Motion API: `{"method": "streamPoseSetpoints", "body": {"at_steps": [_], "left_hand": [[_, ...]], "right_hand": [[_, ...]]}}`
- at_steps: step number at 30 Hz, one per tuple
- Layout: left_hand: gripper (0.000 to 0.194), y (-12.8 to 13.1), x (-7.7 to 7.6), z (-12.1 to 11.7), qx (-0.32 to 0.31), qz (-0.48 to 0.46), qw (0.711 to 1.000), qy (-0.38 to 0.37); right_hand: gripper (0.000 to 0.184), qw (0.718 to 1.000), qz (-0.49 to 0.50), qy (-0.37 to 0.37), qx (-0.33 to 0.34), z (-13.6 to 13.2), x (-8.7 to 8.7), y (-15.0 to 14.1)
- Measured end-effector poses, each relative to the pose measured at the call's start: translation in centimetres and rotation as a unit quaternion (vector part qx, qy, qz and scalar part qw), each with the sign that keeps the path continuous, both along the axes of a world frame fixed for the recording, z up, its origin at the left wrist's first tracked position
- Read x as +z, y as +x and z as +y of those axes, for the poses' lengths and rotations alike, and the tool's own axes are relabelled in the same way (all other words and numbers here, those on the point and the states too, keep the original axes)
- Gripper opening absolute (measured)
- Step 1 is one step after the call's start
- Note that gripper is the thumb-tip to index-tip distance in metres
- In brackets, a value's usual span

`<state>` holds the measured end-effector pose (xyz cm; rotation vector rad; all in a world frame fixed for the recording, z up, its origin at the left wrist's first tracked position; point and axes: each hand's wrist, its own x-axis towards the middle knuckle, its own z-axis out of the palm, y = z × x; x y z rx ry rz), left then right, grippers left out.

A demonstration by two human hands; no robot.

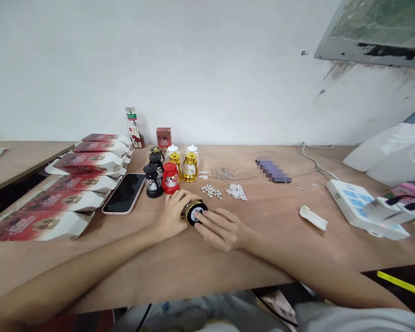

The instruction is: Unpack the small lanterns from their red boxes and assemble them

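Note:
My left hand is wrapped round a small black-and-gold lantern lying on its side on the wooden table, its round base facing me. My right hand rests beside it with fingertips touching the white centre of the base. Just behind stand several small lanterns: black ones, a red one, gold ones and white ones.
Several flat red-and-white cartons lie in a row at the left beside a phone. Small round cells, white tabs and pins are scattered behind my hands. A white device with cables sits at the right.

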<state>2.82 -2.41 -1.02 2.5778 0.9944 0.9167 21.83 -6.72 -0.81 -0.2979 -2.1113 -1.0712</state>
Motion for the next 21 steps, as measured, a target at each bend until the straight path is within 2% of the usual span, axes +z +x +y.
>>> {"method": "streamPoseSetpoints", "body": {"at_steps": [5,10,21], "left_hand": [[0.045,0.02,-0.05,0.10,0.020,-0.019,1.000,-0.002],[0.048,0.02,0.19,-0.04,0.024,-0.007,1.000,-0.007],[0.049,0.18,0.53,-0.37,0.052,-0.001,0.998,-0.021]], "right_hand": [[0.022,0.999,-0.021,-0.006,-0.028,0.31,-0.12,0.04],[0.024,0.999,-0.009,-0.033,-0.005,0.61,0.17,0.37],[0.022,0.998,-0.031,0.026,-0.051,0.50,-0.13,0.11]]}}
